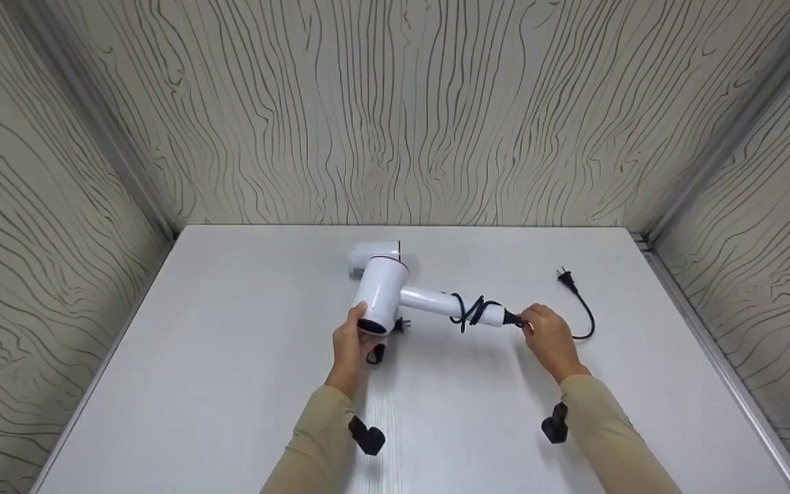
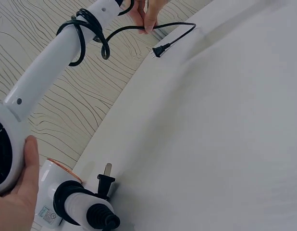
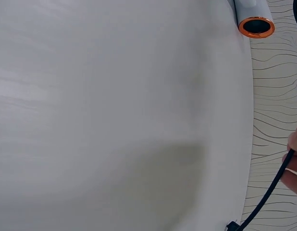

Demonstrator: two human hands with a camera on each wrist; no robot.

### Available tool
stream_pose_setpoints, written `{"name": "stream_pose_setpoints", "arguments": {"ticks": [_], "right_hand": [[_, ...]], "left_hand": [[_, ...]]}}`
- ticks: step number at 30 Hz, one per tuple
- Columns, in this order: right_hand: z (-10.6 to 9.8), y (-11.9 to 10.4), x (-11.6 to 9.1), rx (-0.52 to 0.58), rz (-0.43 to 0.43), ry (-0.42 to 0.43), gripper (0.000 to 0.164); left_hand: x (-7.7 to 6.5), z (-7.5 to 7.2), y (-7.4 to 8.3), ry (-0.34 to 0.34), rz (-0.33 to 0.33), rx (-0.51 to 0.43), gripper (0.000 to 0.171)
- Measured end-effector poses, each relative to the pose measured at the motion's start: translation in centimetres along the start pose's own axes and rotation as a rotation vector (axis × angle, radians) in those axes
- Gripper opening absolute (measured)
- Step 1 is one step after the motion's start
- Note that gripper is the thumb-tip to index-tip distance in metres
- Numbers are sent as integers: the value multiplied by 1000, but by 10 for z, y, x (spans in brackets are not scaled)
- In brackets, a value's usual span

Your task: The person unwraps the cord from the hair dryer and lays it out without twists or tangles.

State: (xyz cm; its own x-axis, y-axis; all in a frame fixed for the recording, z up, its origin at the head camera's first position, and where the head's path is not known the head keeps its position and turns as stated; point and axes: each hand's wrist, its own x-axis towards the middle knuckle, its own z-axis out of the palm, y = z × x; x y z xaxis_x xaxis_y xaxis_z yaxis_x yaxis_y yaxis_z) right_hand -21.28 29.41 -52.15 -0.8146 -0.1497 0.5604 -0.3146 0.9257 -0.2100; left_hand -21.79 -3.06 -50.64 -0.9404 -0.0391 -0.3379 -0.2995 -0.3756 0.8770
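Note:
My left hand (image 1: 350,346) grips a white hair dryer (image 1: 380,291) by its barrel, holding it above the table with the handle pointing right. Loops of black cord (image 1: 467,312) wind round that handle. Beyond the handle's end, my right hand (image 1: 550,339) pinches the cord, which in the left wrist view runs from the loops through the fingertips. The cord's free end curves away to a two-pin plug (image 1: 566,278). Behind the held dryer lies a second white hair dryer (image 1: 367,252), partly hidden; the left wrist view shows cord round its handle (image 2: 81,207) and its plug (image 2: 104,184).
A white table (image 1: 244,384) lies beneath, with wood-grain panels (image 1: 395,116) behind and at both sides. Metal rails (image 1: 724,377) run along the side edges. Black mounts (image 1: 367,437) are strapped to both wrists. One orange-rimmed nozzle (image 3: 256,28) appears in the right wrist view.

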Motion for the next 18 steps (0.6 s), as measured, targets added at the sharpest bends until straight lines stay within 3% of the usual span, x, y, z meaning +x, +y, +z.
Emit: {"name": "stream_pose_setpoints", "arguments": {"ticks": [10,18], "right_hand": [[0,3,-9,16,36,-67,12],[-1,9,-14,34,79,-179,11]], "left_hand": [[0,1,1,-7,-35,-58,67],[2,1,1,-52,-47,-115,74]]}}
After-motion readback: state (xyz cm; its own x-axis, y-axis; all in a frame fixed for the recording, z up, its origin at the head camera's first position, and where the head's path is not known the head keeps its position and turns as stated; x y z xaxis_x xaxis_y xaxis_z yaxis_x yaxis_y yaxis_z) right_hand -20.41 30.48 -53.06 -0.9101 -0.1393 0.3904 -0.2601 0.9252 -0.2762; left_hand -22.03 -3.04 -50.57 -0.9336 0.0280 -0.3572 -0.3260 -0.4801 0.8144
